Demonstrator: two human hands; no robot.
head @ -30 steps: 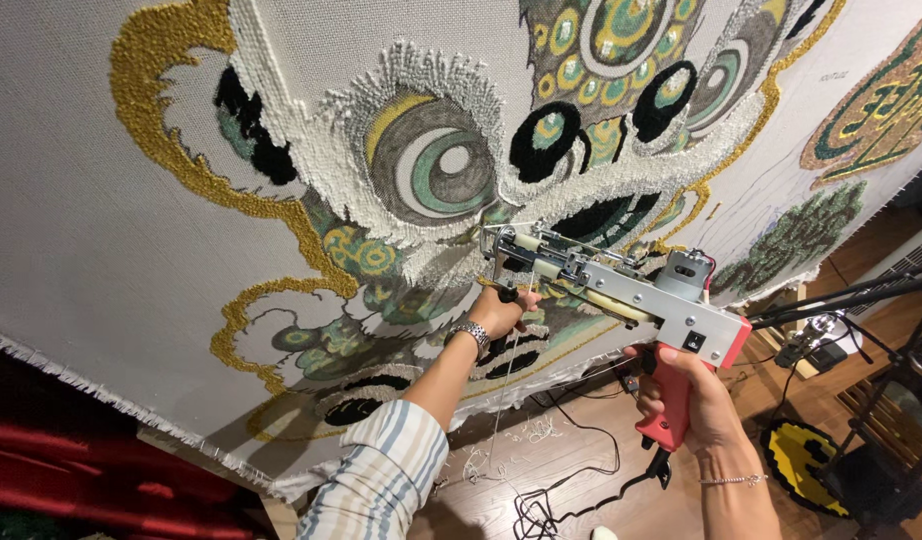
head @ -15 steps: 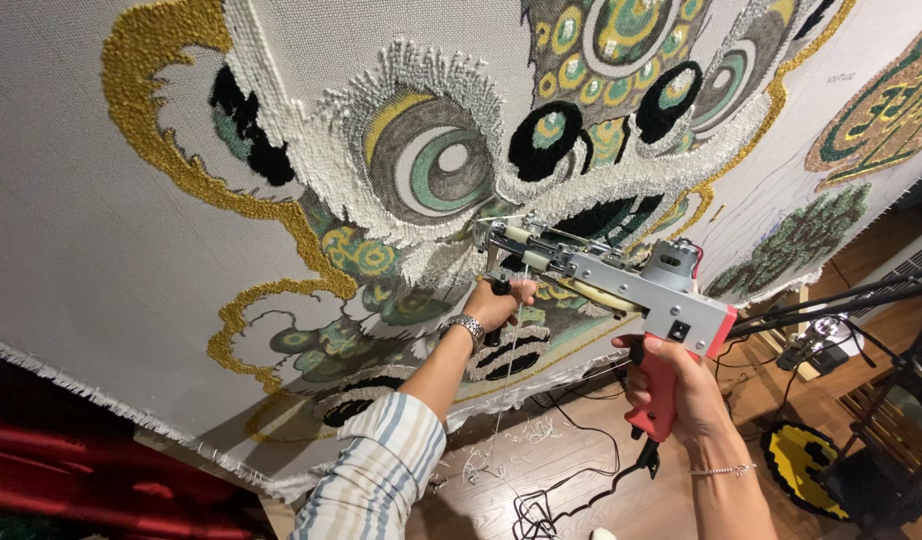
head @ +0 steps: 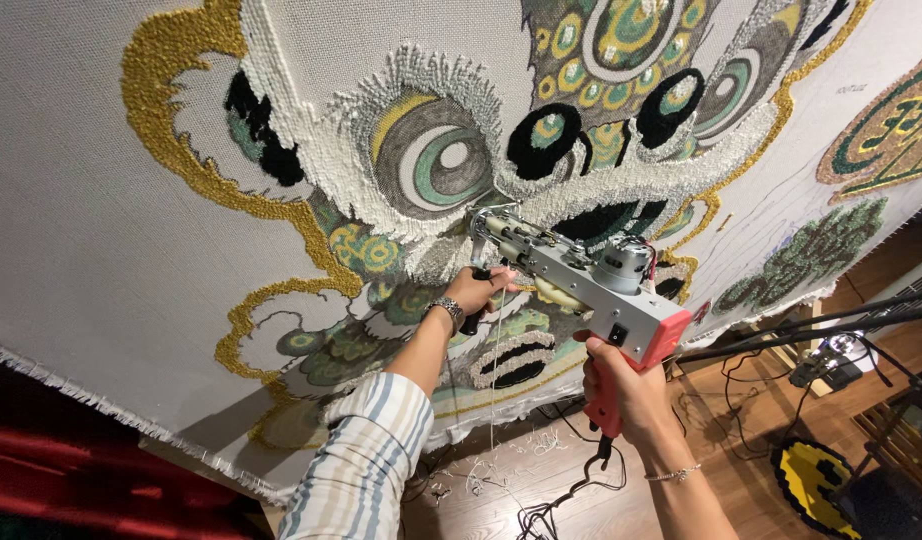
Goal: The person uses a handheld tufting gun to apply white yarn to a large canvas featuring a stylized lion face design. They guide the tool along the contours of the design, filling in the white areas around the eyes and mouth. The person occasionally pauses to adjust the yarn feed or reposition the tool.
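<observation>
A grey and red tufting gun (head: pixel 591 285) is pressed with its needle tip against a large stretched cloth (head: pixel 101 200) bearing a tufted lion-face design in gold, white, green and black. My left hand (head: pixel 478 293), with a metal watch on the wrist and a striped sleeve, grips the gun's black front handle. My right hand (head: pixel 621 385), wearing a thin bracelet, grips the red rear handle. A thin yarn strand hangs down beside my left hand.
Black metal stand bars (head: pixel 811 325) cross at the right. A black power cable (head: pixel 556 505) trails from the gun onto the wooden floor, among yarn scraps (head: pixel 486 470). A yellow and black rug (head: pixel 816 485) lies at lower right. Red fabric (head: pixel 71 480) shows at lower left.
The gun and both hands have shifted slightly up and left along the cloth, with the needle tip nearer the white tufted band below the eye.
</observation>
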